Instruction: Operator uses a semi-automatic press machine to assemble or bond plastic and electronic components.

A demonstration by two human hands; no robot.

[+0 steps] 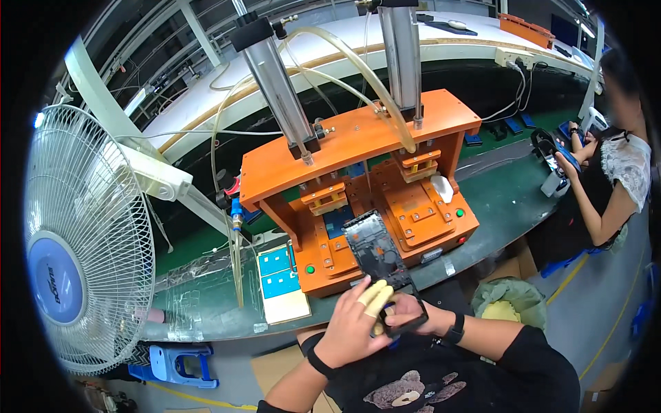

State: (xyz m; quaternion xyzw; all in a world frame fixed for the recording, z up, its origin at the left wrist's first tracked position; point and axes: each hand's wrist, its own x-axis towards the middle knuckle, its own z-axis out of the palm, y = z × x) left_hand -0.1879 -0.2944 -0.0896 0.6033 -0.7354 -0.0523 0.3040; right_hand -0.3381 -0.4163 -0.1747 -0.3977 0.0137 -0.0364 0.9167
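Observation:
A black, phone-like device housing (375, 248) with a greyish inner face and small parts is held up in front of an orange press. My left hand (350, 329) is at its near end, closed, with yellowish finger cots on some fingers pressed against it. My right hand (406, 311) closes around the same end, thumb bent inward, next to a dark frame-like edge. How that edge joins the housing is hidden by my fingers. Behind the housing stands the orange twin press (358, 131), a blue piece (337, 221) lying in its left bay.
A white fan (89, 241) stands at the left. Beside the press lies a board with blue pads (279, 272). Air hoses (344, 51) loop over the press cylinders. A lined bin (509, 303) stands at the right, where another person (606, 172) handles a device.

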